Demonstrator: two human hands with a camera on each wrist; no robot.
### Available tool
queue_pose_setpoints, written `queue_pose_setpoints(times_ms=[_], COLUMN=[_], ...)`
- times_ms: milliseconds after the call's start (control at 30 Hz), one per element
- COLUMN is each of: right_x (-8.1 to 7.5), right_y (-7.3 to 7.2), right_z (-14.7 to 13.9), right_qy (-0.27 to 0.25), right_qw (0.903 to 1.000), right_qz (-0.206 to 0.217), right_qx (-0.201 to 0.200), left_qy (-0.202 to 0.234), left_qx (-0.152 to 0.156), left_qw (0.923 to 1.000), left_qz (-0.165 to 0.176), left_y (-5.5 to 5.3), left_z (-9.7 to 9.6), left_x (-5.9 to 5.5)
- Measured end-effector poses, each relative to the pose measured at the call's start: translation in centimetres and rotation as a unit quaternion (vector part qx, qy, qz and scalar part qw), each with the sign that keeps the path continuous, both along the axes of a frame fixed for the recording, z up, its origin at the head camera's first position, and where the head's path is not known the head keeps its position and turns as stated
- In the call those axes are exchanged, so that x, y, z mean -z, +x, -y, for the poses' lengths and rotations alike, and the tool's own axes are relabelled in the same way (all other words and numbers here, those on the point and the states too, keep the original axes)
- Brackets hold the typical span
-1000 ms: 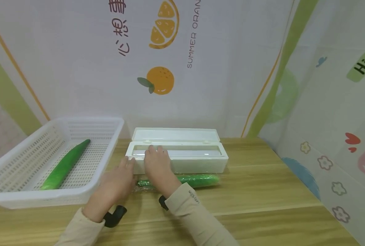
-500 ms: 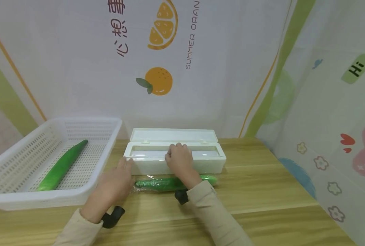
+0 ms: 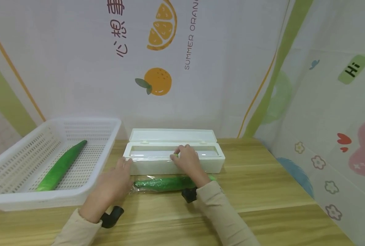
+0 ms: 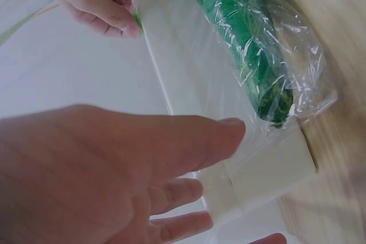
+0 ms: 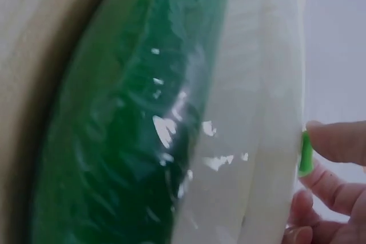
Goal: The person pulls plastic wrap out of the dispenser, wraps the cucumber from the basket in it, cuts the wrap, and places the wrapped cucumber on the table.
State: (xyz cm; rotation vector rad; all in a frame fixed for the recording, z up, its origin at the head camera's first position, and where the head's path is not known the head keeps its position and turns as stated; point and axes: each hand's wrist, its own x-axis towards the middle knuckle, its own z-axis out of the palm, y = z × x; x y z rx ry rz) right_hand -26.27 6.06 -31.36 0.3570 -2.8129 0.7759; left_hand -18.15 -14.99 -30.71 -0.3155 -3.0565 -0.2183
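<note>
A white cling film box [image 3: 176, 166] stands on the table with its lid up and the roll showing inside. My right hand [image 3: 188, 161] pinches a small green slider [image 5: 306, 154] between thumb and finger at the box's top front edge. At the box's left end, my left hand [image 3: 115, 179] touches the corner with straight fingers; its thumb [image 4: 200, 135] lies over the film in the left wrist view. In front of the box lies a green cucumber [image 3: 161, 183] covered in clear cling film [image 4: 311, 70], which stretches up to the box edge. My right wrist partly hides the cucumber.
A white perforated basket [image 3: 93, 191] stands to the left, with another cucumber [image 3: 62, 165] in it. The wooden table [image 3: 262, 198] extends to the right and front. A printed white curtain [image 3: 198, 102] hangs close behind the box.
My right hand has slid right along the box's front edge, from left of the middle to right of it. My left hand has stayed at the box's left end.
</note>
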Motion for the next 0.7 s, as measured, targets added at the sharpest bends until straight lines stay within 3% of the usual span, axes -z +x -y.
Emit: queue_pose_setpoints(times_ms=[200, 700], right_x=[-0.19, -0.51], right_y=[-0.31, -0.46], right_z=[-0.49, -0.88], right_qy=[-0.007, -0.004], right_qw=[0.9996, 0.9991], right_qz=[0.012, 0.04], right_qx=[-0.023, -0.013], left_qy=[-0.001, -0.003], left_qx=[-0.002, -0.001], left_qw=[1.0, 1.0], left_qz=[0.005, 0.003], left_y=[-0.07, 0.07], left_z=[-0.08, 0.09], left_x=[-0.02, 0.0])
